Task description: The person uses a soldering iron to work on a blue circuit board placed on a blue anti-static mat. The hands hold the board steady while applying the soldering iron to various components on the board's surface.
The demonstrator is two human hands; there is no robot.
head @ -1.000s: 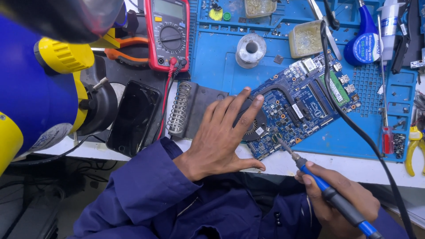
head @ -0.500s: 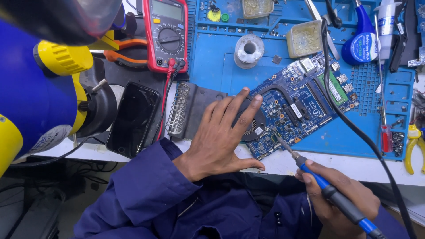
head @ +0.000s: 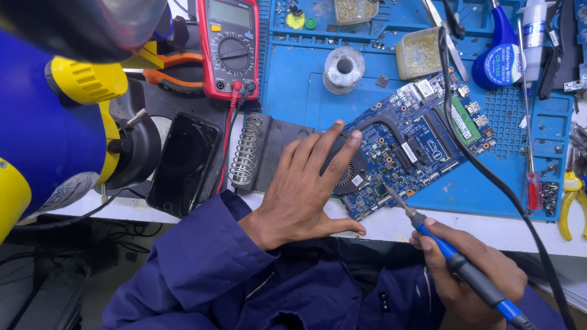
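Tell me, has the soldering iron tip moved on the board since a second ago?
No. The soldering iron tip sits at the same spot near the circuit board's lower edge, beside the fan.

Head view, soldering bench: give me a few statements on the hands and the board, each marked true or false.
1. The right hand holds a soldering iron with a blue grip. True.
2. The left hand lies palm down with its fingers spread on the circuit board. True.
3. The iron's tip rests on the solder spool. False: the tip is at the board's near edge; the spool stands apart behind it.
4. The multimeter is yellow. False: it is red.
5. A dark phone lies left of the left hand. True.
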